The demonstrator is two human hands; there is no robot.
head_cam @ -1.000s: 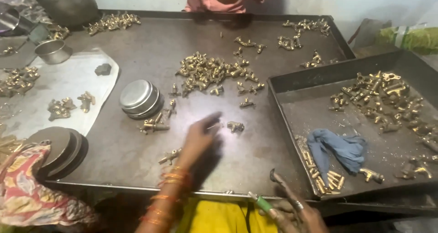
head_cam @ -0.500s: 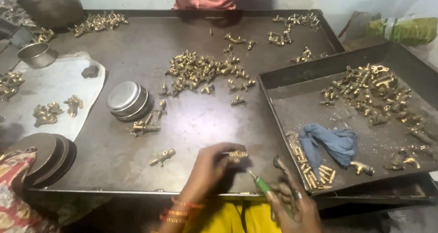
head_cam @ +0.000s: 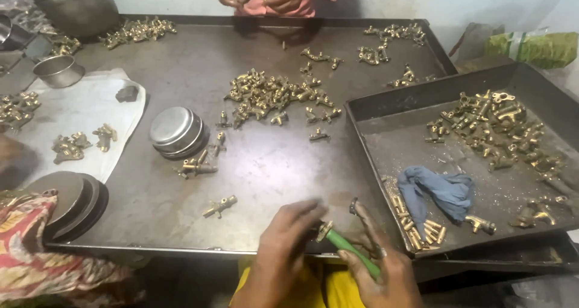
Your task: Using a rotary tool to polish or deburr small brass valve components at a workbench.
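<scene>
A dark metal table (head_cam: 181, 223) fills most of the frame. At its centre lies a heap of brass fittings (head_cam: 271, 94), with one stray fitting (head_cam: 220, 206) lower down. Left of centre stands a round steel tin (head_cam: 178, 132). A white cloth (head_cam: 78, 127) covers the left side. On the right sits a metal tray (head_cam: 392, 136), holding a crumpled blue rag (head_cam: 443, 190) and more brass parts (head_cam: 494, 124).

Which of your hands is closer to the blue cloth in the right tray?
Right. The right hand, holding a green-handled tool, sits just left of the blue cloth; the left hand is farther left.
</scene>
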